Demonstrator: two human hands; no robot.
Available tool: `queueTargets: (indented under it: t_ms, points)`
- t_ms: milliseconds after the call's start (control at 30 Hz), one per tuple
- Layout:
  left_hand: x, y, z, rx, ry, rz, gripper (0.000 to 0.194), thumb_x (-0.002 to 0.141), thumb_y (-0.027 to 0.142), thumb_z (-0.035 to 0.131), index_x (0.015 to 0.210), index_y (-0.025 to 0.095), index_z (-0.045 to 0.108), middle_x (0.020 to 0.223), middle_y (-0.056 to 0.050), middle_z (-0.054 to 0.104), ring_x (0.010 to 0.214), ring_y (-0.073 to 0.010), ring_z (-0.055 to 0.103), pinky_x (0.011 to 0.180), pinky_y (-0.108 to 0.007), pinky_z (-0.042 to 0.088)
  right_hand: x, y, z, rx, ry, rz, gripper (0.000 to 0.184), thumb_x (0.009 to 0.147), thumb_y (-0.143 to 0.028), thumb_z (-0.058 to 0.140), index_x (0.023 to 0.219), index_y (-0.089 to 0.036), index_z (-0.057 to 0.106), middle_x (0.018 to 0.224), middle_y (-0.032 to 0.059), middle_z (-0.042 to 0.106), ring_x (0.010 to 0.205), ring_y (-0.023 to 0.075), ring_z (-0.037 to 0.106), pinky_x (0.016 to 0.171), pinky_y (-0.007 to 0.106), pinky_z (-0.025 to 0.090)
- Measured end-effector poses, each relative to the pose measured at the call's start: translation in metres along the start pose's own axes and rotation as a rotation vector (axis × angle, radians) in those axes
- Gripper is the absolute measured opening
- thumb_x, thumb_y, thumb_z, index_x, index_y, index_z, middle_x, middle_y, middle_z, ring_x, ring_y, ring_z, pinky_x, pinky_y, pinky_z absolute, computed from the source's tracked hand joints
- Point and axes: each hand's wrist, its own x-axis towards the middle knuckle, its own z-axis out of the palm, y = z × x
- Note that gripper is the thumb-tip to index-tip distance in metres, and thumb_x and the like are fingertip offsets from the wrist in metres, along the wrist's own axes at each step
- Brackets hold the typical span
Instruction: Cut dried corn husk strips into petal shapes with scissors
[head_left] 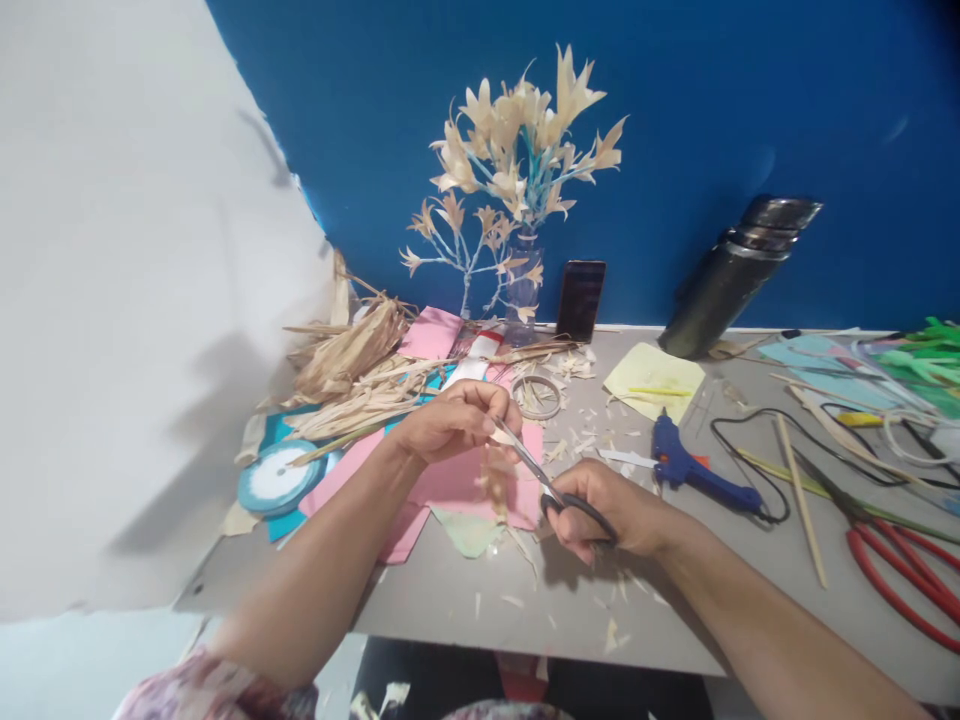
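Nearest, mid-frame, I see the right hand (592, 508) gripping one pair of black-handled steel scissors (526, 455); the left hand (456, 420) pinches one small pale piece (503, 435) at the blade tips. Both partly block my view of the pink paper (450, 485). Lower right lies one pair of red-handled shears (904, 560), then one blue plastic glue gun (701, 475); farther, upper right, one dark cylindrical flask (727, 288).

A way was left along the front of the desk (420, 608), over loose scraps (615, 637). Passage was blocked at right by the glue gun (701, 472) and red-handled scissors (861, 516), and at the back by vase (524, 248) and flask (724, 290).
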Motion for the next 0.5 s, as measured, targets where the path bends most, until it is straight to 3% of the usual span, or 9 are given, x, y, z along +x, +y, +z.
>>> queueTargets:
  t_ms: [500]
  points:
    - [0.0009,0.0007,-0.0027,0.018,0.053,0.065,0.016,0.062,0.017,0.078,0.06,0.013,0.063,0.07,-0.007,0.067,0.062,-0.0195,0.067,0.064,-0.031,0.051,0.0003,0.0021,-0.0009,0.031,0.041,-0.026,0.04,0.08,-0.044,0.067,0.056,-0.014,0.057,0.05,-0.0013,0.054,0.045,0.0077,0.041,0.044,0.021,0.025]
